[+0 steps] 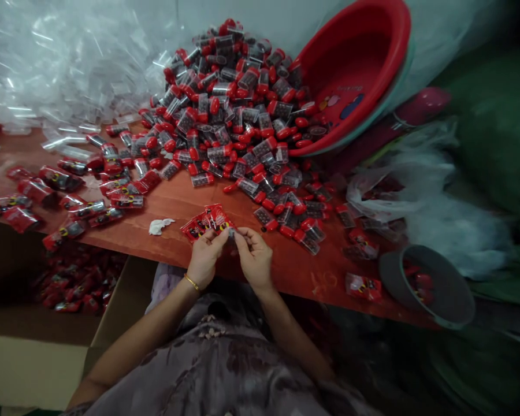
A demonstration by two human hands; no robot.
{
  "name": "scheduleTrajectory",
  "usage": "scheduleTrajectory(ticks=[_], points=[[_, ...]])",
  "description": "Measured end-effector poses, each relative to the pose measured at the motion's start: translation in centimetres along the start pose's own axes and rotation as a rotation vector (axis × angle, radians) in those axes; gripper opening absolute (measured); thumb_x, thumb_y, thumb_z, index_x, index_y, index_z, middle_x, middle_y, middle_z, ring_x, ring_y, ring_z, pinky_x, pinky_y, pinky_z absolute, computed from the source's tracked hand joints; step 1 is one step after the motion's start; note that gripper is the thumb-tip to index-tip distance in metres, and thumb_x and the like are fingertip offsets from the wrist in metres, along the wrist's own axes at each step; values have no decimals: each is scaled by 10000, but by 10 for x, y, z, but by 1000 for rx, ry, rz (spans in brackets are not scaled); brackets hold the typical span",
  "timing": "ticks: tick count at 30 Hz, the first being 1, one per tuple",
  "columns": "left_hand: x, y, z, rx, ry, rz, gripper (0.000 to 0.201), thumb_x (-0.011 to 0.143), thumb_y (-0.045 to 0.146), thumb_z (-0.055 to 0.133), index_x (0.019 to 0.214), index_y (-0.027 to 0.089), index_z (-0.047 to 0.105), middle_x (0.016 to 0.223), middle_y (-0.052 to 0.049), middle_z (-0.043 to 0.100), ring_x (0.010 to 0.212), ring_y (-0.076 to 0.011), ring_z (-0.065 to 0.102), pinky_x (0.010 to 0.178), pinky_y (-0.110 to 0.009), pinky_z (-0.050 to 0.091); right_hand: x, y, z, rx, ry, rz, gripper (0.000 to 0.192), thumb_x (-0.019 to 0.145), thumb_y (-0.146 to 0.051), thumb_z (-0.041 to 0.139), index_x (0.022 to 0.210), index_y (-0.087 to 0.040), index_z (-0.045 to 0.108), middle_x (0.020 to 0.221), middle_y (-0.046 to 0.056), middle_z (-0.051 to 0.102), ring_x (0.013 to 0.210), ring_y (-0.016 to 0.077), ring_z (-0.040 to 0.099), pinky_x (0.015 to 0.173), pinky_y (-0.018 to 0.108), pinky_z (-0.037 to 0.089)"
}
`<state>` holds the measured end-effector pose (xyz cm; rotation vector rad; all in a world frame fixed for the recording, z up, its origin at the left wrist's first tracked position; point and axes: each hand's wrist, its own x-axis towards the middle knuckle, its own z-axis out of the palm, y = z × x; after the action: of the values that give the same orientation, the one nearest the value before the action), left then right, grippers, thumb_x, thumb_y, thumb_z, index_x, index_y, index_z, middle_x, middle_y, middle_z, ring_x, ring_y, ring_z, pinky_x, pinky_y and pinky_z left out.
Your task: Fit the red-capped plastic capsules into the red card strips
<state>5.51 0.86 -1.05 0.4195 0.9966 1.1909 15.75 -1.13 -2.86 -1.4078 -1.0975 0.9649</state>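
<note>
My left hand [205, 258] and my right hand [256, 258] meet at the table's front edge, thumbs and fingers closed in a pinch. Between the fingertips shows a small greyish thing [231, 233], too small to name. Flat red printed wrappers [208, 218] lie fanned out just beyond my left hand, partly covered by its fingers. Ahead rises a big heap of small clear tubes with red caps and dark contents [225, 110], some of them spread close to my right hand. A crumpled white scrap [160, 226] rests to the left of the wrappers.
Filled red packets [86, 207] lie at left; more are in a cardboard box [112, 300] below the edge. Clear empty tubes [82, 63] pile up behind. A red basin [351, 63] tilts at back right. A grey bowl [450, 294] and plastic bag [429, 179] stand right.
</note>
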Motion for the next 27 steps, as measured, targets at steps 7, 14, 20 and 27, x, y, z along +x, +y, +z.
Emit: scheduleTrajectory(ticks=[7, 14, 20, 27], points=[[3, 11, -4, -4, -8, -12, 396, 484, 352, 848, 741, 120, 656, 666, -2, 665, 568, -84, 586, 593, -204, 467, -2, 1, -3, 143, -176, 43, 279, 739, -365, 648, 962, -208, 588, 747, -15, 666, 578, 117, 623, 588, 263, 548], [15, 34, -21, -48, 50, -39, 298, 583, 314, 814, 729, 137, 623, 719, -26, 695, 656, -128, 657, 667, -234, 519, 25, 6, -1, -362, -55, -230, 270, 795, -443, 597, 903, -195, 602, 778, 37, 679, 727, 174, 623, 716, 307, 508], [58, 110, -73, -245, 307, 168, 342, 852, 486, 499, 780, 172, 615, 887, -59, 707, 890, -146, 664, 823, -269, 509, 59, 17, -40, -1069, 102, -346, 376, 862, -303, 500, 1174, -104, 562, 1222, 201, 591, 1085, 323, 504, 919, 491, 367], [59, 55, -37, 802, 62, 568, 351, 622, 349, 762, 942, 219, 703, 1254, -106, 605, 1306, -318, 393, 1095, -487, 241, 37, 41, -41, -1089, -10, -469, 399, 849, -137, 403, 1216, -186, 553, 1240, 107, 609, 1196, 241, 470, 1056, 500, 242]])
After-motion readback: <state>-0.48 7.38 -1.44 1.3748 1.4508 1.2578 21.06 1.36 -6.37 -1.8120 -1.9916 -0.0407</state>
